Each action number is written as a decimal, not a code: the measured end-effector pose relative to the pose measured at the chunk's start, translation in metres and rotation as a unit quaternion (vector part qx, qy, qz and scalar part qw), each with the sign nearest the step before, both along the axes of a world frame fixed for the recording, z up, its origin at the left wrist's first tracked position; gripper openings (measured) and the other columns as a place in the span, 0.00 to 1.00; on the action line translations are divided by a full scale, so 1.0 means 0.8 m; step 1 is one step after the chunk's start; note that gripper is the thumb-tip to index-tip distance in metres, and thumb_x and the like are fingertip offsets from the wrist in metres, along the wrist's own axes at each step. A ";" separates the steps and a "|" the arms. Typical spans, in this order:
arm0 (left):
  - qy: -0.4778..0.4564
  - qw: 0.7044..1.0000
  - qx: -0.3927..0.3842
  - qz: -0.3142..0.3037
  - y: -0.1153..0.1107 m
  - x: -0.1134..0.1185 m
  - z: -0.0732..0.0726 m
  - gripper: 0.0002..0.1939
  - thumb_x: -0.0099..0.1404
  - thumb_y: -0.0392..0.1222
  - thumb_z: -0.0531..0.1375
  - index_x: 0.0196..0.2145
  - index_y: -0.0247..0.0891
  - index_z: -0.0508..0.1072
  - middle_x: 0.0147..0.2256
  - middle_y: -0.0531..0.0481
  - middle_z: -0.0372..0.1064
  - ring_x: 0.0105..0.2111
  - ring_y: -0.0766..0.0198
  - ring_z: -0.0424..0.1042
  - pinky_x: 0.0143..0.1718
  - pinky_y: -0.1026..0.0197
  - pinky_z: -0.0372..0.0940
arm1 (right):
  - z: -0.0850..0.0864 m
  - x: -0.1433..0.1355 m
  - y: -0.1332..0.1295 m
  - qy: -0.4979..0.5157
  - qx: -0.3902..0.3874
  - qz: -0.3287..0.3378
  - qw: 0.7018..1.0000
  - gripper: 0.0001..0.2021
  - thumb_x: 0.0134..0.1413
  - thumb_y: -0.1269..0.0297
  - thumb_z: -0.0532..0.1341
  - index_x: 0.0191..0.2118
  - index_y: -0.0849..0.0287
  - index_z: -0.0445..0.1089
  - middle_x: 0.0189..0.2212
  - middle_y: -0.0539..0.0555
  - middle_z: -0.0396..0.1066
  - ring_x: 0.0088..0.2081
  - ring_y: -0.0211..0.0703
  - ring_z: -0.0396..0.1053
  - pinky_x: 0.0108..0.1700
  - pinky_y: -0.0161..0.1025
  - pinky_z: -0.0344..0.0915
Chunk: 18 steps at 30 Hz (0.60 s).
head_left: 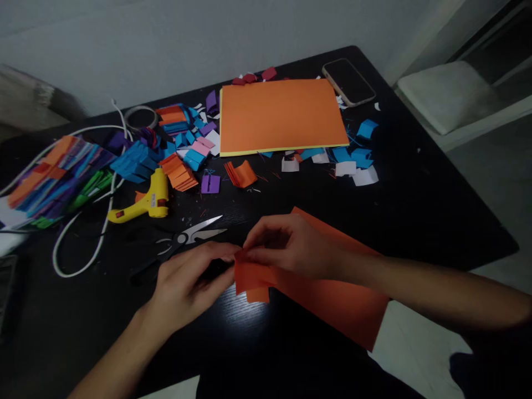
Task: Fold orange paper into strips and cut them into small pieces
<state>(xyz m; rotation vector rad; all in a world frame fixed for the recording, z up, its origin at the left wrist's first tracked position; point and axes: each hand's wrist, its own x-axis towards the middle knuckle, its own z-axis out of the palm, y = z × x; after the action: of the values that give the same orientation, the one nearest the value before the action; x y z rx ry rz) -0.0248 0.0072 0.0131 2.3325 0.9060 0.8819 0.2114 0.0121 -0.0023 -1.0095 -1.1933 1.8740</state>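
Both of my hands meet over a small piece of orange paper [253,272] near the front of the black table. My left hand [193,285] pinches its left edge between thumb and fingers. Thumb and forefinger of my right hand [286,246] are closed on its upper edge. Another small orange strip [258,295] shows just below it. Under my right hand and forearm lies a larger orange sheet [341,302], partly covered. Black-handled scissors [183,239] rest with blades apart beyond my left hand.
A yellow glue gun [152,199] lies at left beside a looped white cable [56,252]. Bundles of coloured paper [54,177] and a tape roll [141,118] sit behind. Stacked orange sheets [282,113] and a phone [349,82] are farther back. Folded paper pieces [361,158] lie scattered around.
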 end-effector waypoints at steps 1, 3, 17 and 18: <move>0.001 1.000 -0.002 -0.001 0.000 0.001 0.000 0.07 0.71 0.39 0.66 0.46 0.37 0.77 0.38 0.48 0.83 0.36 0.64 0.84 0.39 0.69 0.78 | 0.000 0.000 0.001 0.003 -0.008 0.006 1.000 0.10 0.51 0.64 0.76 0.36 0.58 0.77 0.33 0.49 0.79 0.37 0.38 0.77 0.43 0.36 0.73; 0.001 1.000 -0.008 -0.010 -0.001 0.002 0.000 0.06 0.71 0.38 0.66 0.46 0.38 0.77 0.39 0.48 0.84 0.37 0.63 0.85 0.40 0.69 0.78 | -0.001 0.001 0.002 0.016 -0.031 0.022 0.999 0.13 0.49 0.64 0.77 0.37 0.58 0.75 0.34 0.49 0.79 0.38 0.38 0.78 0.44 0.36 0.73; -0.003 0.999 -0.029 -0.020 0.002 0.001 0.003 0.05 0.72 0.39 0.65 0.45 0.40 0.78 0.39 0.49 0.84 0.36 0.64 0.85 0.39 0.68 0.79 | 0.005 0.005 0.002 -0.010 -0.004 0.044 0.999 0.09 0.56 0.71 0.70 0.41 0.57 0.73 0.34 0.49 0.79 0.38 0.38 0.79 0.43 0.36 0.74; -0.005 0.999 -0.031 -0.018 0.003 0.001 0.002 0.06 0.72 0.39 0.65 0.45 0.41 0.78 0.38 0.49 0.84 0.36 0.63 0.85 0.39 0.68 0.79 | 0.007 0.005 0.003 -0.010 -0.001 0.046 0.999 0.08 0.56 0.72 0.70 0.41 0.57 0.73 0.34 0.49 0.79 0.38 0.39 0.79 0.43 0.36 0.74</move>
<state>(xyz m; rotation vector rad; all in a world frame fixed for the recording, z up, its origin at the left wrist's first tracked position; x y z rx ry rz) -0.0244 0.0092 0.0149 2.2824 0.8714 0.8390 0.2158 0.0143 0.0032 -0.9922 -1.2696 1.9400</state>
